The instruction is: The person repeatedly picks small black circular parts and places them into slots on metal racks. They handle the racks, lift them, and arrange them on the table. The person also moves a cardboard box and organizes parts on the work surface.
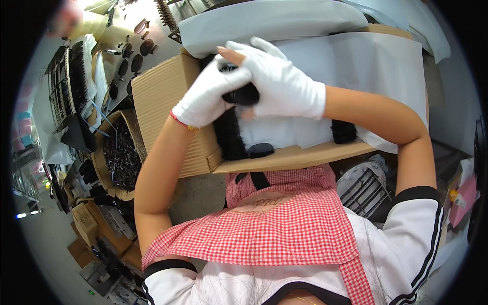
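Note:
Both my hands wear white gloves and meet over an opened cardboard box (284, 163). Between them is a black brush (243, 95) with a smooth rounded surface; dark bristles show near my left fingers. My left hand (207, 94) is closed round the brush from the left. My right hand (284, 84) lies across its top and right side, with bare fingertips showing; its grip is partly hidden. Beneath them, a white sheet (300, 127) lines the box. Rows of black bristly pieces (230, 137) stand along the box's left side, and a black oval piece (261, 150) lies by the near wall.
A raised cardboard flap (162, 101) stands left of the box. Beyond it, a round container (122, 152) holds many small dark pieces. Dark oval brushes (136, 63) lie on the table at upper left, beside a bristly rack (66, 86). A white bin with dark strips (363, 188) sits below right.

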Motion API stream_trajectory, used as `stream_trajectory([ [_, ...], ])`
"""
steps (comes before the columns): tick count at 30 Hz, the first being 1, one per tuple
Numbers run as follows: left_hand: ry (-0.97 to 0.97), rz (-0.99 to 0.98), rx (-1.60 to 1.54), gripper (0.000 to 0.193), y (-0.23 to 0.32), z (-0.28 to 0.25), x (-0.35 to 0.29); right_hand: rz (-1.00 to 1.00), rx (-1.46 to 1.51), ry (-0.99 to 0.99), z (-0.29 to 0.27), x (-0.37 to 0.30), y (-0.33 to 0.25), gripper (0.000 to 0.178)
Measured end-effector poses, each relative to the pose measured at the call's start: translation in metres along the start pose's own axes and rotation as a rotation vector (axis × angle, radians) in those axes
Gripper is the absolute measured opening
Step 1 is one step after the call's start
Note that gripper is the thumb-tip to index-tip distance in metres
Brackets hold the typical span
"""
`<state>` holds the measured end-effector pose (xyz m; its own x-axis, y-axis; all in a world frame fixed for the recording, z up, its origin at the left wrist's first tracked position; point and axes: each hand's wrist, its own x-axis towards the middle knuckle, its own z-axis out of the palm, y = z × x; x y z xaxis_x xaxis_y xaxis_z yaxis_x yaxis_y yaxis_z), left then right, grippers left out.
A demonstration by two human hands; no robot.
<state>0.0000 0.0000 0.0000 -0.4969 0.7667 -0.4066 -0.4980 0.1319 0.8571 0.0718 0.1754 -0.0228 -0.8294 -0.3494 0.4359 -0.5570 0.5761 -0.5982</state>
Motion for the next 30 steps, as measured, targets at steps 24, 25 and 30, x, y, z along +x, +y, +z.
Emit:
stream_trajectory([
  [24, -0.47, -0.084, 1.253, 0.035, -0.069, 0.016, -0.027, 0.643, 0.442, -0.964, 0.081, -0.076, -0.004, 0.076],
  [25, -0.474, -0.059, 1.26, 0.034, -0.069, 0.016, -0.03, 0.641, 0.401, -0.959, 0.082, -0.075, -0.006, 0.074],
  [30, -0.347, -0.252, 1.023, 0.05, -0.072, 0.015, -0.038, 0.564, 0.347, -0.915, 0.085, -0.065, -0.011, 0.054],
])
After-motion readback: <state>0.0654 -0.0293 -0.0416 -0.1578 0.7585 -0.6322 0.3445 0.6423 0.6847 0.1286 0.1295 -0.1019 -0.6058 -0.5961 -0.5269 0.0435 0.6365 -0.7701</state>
